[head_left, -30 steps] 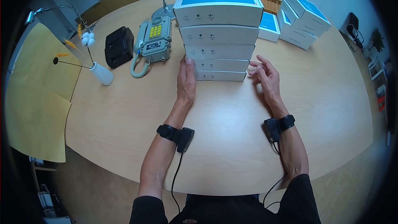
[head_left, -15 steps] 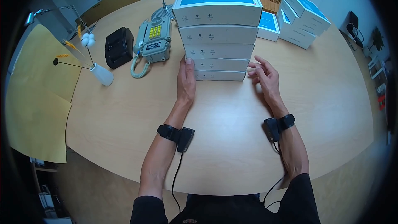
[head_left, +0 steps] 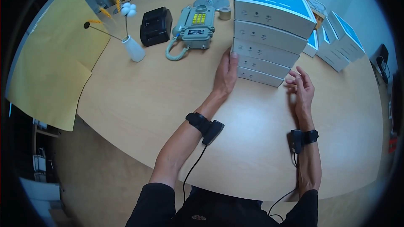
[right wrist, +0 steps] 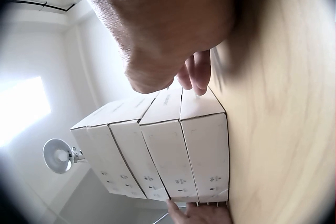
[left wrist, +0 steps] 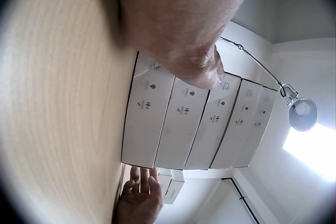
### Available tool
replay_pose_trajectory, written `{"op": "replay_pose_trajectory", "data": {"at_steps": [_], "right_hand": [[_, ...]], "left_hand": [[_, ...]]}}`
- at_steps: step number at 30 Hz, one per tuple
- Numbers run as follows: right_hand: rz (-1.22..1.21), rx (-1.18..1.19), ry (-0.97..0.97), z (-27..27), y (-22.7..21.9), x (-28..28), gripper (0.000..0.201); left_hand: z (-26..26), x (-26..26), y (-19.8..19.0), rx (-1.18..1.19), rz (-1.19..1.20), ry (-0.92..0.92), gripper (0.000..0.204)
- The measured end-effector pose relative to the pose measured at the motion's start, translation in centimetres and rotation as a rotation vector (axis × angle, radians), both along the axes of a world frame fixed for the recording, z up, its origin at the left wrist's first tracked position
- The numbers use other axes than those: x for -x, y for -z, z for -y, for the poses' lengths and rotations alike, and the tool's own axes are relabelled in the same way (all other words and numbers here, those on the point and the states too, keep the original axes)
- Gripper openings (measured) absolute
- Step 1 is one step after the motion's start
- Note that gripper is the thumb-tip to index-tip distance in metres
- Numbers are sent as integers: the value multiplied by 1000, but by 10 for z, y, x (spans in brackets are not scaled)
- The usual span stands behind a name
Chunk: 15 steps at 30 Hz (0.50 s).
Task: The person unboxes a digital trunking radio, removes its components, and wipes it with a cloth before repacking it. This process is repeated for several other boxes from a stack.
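A tall stack of several white boxes (head_left: 269, 52) with blue tops stands on the table. My left hand (head_left: 226, 73) lies along the lower left side of the stack, its thumb against the front corner. Beside the lower right side is my right hand (head_left: 304, 90), with loosely bent fingers close to the bottom boxes and nothing in them. In the right wrist view its fingertips (right wrist: 200, 79) show right at the lowest boxes (right wrist: 205, 145). The left wrist view shows the front faces of the stack (left wrist: 178, 119) between the two hands.
Behind the stack to the right stand more white boxes (head_left: 333, 53). Left of it are a grey-green telephone (head_left: 197, 27), a roll of tape (head_left: 225, 13), a black device (head_left: 155, 26) and a white vase (head_left: 134, 49) with dried stems. A yellow sheet (head_left: 50, 59) hangs over the left table edge.
The head view has turned to the left, so the stack, telephone and vase appear farther right. Both hands keep their places at the sides of the stack.
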State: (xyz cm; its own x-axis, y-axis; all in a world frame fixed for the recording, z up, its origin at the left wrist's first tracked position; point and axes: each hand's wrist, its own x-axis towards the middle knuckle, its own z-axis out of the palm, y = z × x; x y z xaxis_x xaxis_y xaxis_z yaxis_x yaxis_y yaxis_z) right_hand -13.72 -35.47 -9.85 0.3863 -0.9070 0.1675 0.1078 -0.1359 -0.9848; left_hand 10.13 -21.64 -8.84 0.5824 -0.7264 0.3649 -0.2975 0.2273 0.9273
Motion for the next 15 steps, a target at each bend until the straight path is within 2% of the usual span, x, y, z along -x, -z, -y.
{"op": "replay_pose_trajectory", "data": {"at_steps": [4,7,8,11,14,15], "right_hand": [[20,56,35,4,-5,5,41],[23,177,77,16,-10,7,40],[50,203,84,10,-21,5,40],[102,293,173,-6,-53,13,40],[447,380,299,-17,-94,32,39],[583,383,226,-13,-105,54,39]], "left_hand": [[9,-5,16,0,-8,5,62],[8,-3,14,66,105,-111,65],[3,-8,14,54,113,-138,65],[8,-4,15,29,53,-58,67],[11,-7,16,57,49,-53,65],[13,-7,19,51,33,-57,65]]}}
